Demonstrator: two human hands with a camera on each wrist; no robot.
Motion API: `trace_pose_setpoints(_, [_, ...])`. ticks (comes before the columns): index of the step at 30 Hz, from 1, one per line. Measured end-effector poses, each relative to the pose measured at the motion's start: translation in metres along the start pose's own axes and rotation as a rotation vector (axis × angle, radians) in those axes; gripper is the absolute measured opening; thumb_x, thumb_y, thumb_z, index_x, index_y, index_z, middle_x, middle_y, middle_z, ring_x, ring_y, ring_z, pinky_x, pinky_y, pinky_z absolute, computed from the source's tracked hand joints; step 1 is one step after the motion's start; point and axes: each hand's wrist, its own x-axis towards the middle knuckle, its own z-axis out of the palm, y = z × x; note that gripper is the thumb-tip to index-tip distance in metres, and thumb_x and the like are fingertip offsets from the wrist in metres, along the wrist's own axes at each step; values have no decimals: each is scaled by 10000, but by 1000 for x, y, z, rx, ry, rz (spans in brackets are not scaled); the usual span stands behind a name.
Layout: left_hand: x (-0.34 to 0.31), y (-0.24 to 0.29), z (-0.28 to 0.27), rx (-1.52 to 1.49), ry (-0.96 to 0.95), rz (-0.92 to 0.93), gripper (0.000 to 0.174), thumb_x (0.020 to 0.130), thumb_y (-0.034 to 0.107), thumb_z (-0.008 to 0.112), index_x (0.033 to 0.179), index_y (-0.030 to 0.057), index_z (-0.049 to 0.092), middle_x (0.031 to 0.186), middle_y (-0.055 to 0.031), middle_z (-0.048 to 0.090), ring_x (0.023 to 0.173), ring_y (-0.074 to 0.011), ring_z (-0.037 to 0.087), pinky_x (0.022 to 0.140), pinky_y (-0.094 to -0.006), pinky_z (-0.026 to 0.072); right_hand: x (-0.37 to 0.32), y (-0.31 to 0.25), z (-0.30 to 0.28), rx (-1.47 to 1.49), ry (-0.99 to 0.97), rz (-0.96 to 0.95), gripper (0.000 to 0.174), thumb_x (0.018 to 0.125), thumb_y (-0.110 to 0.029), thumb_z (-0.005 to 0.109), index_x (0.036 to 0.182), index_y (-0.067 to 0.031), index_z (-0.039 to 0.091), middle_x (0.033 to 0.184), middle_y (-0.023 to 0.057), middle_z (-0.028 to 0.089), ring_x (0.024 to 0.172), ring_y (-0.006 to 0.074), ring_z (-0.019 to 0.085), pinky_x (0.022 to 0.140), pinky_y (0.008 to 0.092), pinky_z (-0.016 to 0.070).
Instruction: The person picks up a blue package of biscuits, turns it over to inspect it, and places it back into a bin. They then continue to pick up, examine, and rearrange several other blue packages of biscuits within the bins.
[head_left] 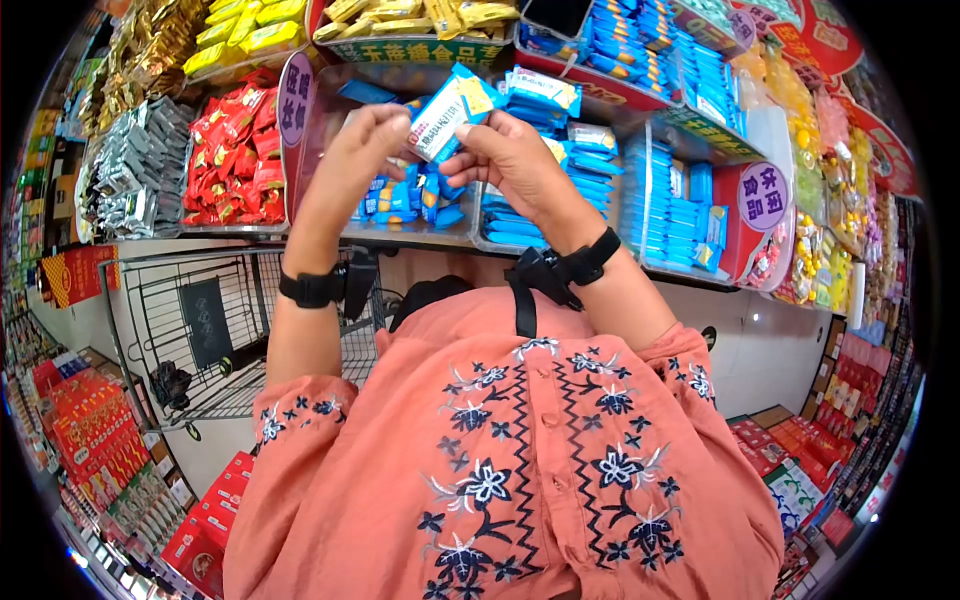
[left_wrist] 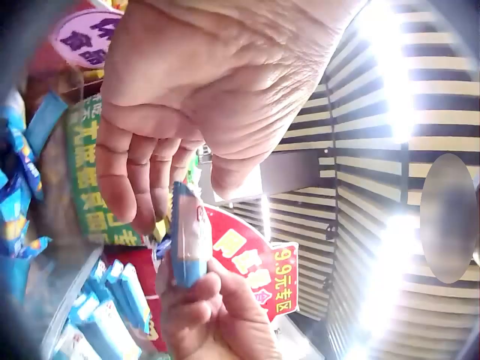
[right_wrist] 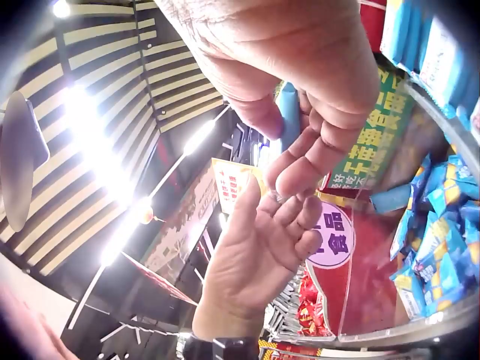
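A blue and white wrapped packet [head_left: 447, 118] is pinched by the right hand [head_left: 512, 165] between thumb and fingers, above the snack bins. Beside its other end is the left hand [head_left: 368, 148], fingers loosely bent. In the left wrist view the packet [left_wrist: 189, 236] stands edge-on in the right hand [left_wrist: 214, 311], below the thumb and fingers of the left hand [left_wrist: 217, 86]. The right wrist view has the right hand [right_wrist: 300, 67] round the packet [right_wrist: 288, 112], partly hiding it, and the left hand [right_wrist: 251, 259] with its palm in sight and nothing gripped.
Clear bins of blue packets [head_left: 590, 185] lie below and right of the hands. Red packets [head_left: 238, 150] and silver packets [head_left: 145, 170] fill bins at the left. A wire shopping cart [head_left: 245, 290] stands under the shelf edge at left. Yellow packets [head_left: 272, 38] are behind.
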Motion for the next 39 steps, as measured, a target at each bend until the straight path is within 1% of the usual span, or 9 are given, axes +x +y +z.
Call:
trace_pose_setpoints(2, [-8, -3, 11, -44, -52, -10, 407, 987, 309, 592, 1257, 7, 549, 1005, -67, 644, 875, -121, 627, 691, -239, 501, -1, 2, -3, 25, 12, -12, 298, 969, -158, 587, 1136, 67, 486, 1033, 191, 656, 837, 243, 711, 740, 335, 608])
trace_pose_setpoints(9, [-14, -6, 22, -132, -21, -31, 342, 976, 274, 616, 1214, 33, 566, 872, -19, 633, 768, -75, 603, 653, -212, 473, -11, 1, -3, 40, 13, -13, 305, 959, -167, 616, 1120, 64, 498, 1024, 174, 648, 879, 247, 706, 756, 336, 605])
trace_pose_setpoints(17, [-16, -5, 25, -117, -25, -43, 335, 970, 269, 623, 1212, 42, 571, 862, -3, 618, 756, -68, 597, 647, -212, 468, -17, 2, -6, 42, 14, -3, 316, 945, -178, 638, 1123, 52, 514, 1005, 152, 649, 862, 233, 703, 747, 329, 599])
trace_pose_setpoints(20, [-14, -7, 26, -110, -39, -50, 333, 969, 271, 623, 1213, 50, 573, 870, -1, 612, 755, -66, 595, 649, -215, 469, -21, 3, -7, 35, 8, -47, 307, 955, -173, 608, 1121, 70, 523, 1016, 167, 653, 857, 242, 709, 715, 334, 605])
trace_pose_setpoints(25, [-5, -5, 30, -57, -107, -47, 339, 966, 277, 626, 1216, 54, 573, 871, 8, 600, 745, -61, 587, 654, -216, 470, -17, -6, -39, -36, 95, -165, 310, 954, -215, 622, 1134, 26, 547, 974, 117, 645, 807, 201, 700, 641, 284, 573])
trace_pose_setpoints(27, [5, -5, 32, -9, -149, -48, 349, 964, 281, 628, 1221, 52, 570, 866, 9, 595, 743, -60, 584, 657, -216, 470, -23, -14, -49, -69, 194, -196, 276, 949, -197, 627, 1110, 16, 555, 934, 106, 645, 798, 194, 700, 638, 281, 573])
trace_pose_setpoints(33, [23, -23, 62, 114, -173, -47, 423, 956, 283, 626, 1268, 9, 542, 853, -14, 591, 720, -84, 584, 593, -222, 462, -44, -5, -91, -254, 277, -39, 209, 954, -188, 623, 1068, -22, 568, 875, 63, 635, 770, 166, 699, 647, 259, 571])
trace_pose_setpoints(35, [22, -34, 72, 235, -198, -61, 450, 948, 284, 632, 1277, -6, 527, 848, -26, 593, 708, -91, 584, 572, -226, 455, -56, 4, -102, -322, 290, 39, 200, 934, -198, 635, 1022, -28, 575, 866, 66, 644, 731, 164, 697, 612, 258, 564])
trace_pose_setpoints(39, [23, -76, 85, 254, -234, -109, 456, 931, 259, 655, 1263, -18, 513, 820, -31, 611, 687, -89, 578, 538, -237, 440, -74, 24, -120, -462, 329, 196, 213, 906, -228, 658, 975, -34, 602, 852, 71, 656, 699, 158, 692, 564, 252, 544])
